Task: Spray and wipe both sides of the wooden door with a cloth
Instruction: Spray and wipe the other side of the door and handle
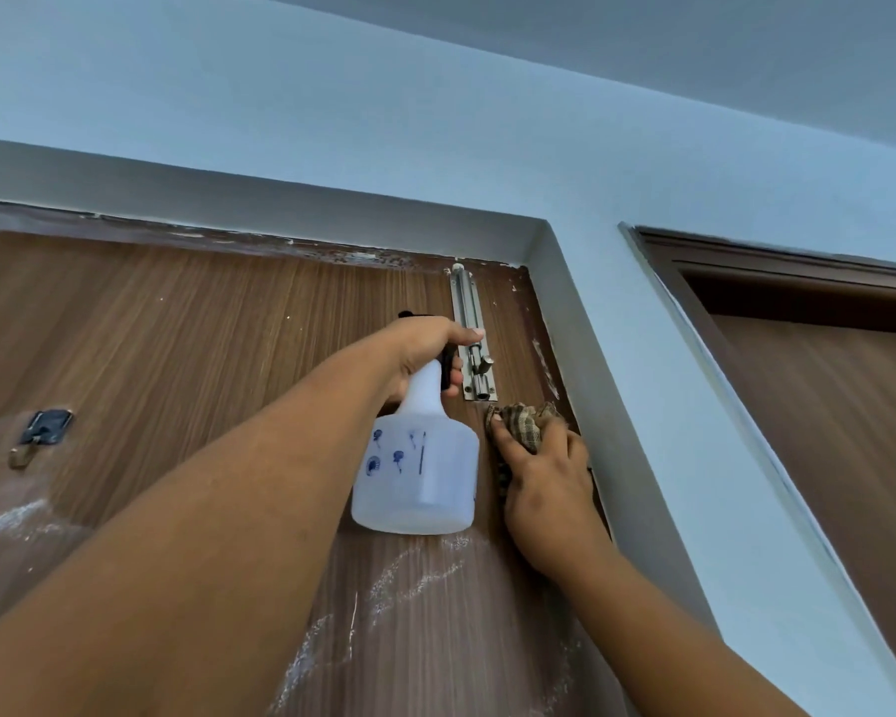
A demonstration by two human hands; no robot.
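The wooden door [187, 344] fills the lower left, seen from below, with wet streaks across its lower part. My left hand [425, 354] grips the black trigger head of a white translucent spray bottle [417, 473], held up near the door's top right corner. My right hand [544, 478] presses a brown checked cloth [523, 424] flat against the door, just below the bolt and next to the frame.
A metal slide bolt [474, 338] is fixed near the door's top right corner. A dark hook [42, 432] sits on the door at the left. The grey door frame [575, 323] borders the door. A second brown door [823, 406] stands at the right.
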